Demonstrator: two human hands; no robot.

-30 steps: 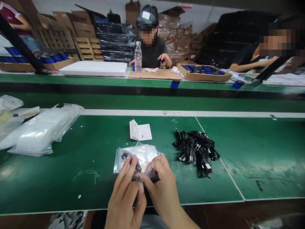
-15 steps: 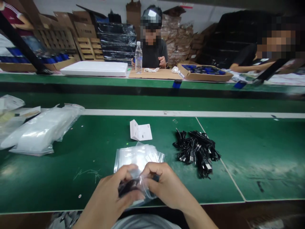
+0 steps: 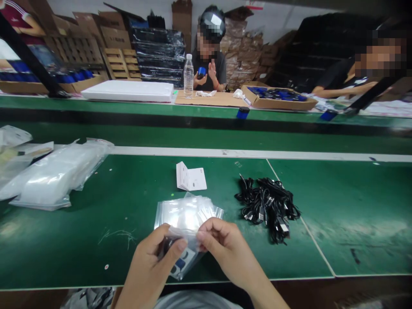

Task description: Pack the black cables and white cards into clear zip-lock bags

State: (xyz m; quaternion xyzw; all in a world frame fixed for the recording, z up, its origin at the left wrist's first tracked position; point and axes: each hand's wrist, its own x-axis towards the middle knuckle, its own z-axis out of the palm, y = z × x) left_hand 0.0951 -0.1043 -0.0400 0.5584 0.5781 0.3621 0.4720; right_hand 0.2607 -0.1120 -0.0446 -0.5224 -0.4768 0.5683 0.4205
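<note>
Left hand (image 3: 151, 262) and right hand (image 3: 227, 253) have parted, pinching one clear bag (image 3: 189, 257).

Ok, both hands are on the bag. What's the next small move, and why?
Probably press the top of the clear bag shut with the right hand. Its fingers pinch that edge, while the left hand grips the lower part, where a dark item and a printed card appear to sit inside.

no readable text, dark marks on white folded card (image 3: 191, 178) too small to read
</note>
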